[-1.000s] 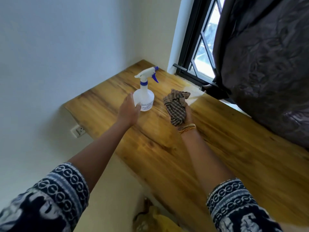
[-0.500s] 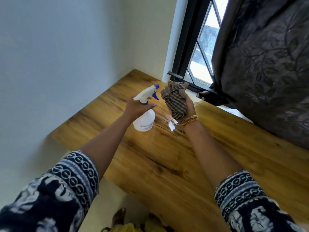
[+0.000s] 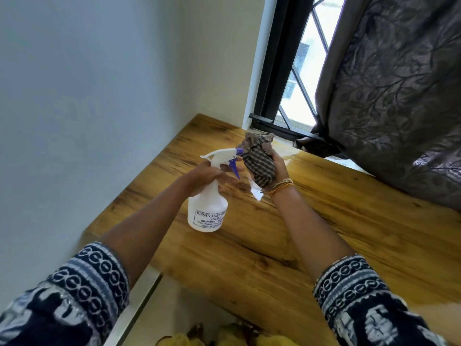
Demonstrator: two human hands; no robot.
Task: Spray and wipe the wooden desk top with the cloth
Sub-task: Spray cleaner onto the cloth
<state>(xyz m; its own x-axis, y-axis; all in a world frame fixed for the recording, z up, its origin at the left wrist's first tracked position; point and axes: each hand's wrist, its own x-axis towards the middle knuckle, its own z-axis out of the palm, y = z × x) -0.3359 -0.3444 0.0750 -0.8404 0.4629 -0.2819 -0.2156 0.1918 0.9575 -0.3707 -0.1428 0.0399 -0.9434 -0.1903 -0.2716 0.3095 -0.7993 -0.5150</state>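
My left hand [image 3: 208, 177] grips the neck of a white spray bottle [image 3: 207, 213] with a blue trigger, lifted above the wooden desk top [image 3: 324, 221]. The blue nozzle points right at a bunched brown checked cloth [image 3: 258, 158], almost touching it. My right hand [image 3: 278, 171] holds that cloth up in the air, fingers curled round it. A small shiny wet patch [image 3: 257, 193] lies on the wood just below the cloth.
A pale wall runs along the left of the desk. A black-framed window [image 3: 294, 78] stands at the far end, with a dark patterned curtain [image 3: 394, 96] hanging over the desk's right side. Yellow-brown things [image 3: 224, 337] lie below the desk's near edge.
My left hand took hold of the bottle on the desk and lifted it. The nozzle has come up close to the cloth, which my right hand raised off the wood.
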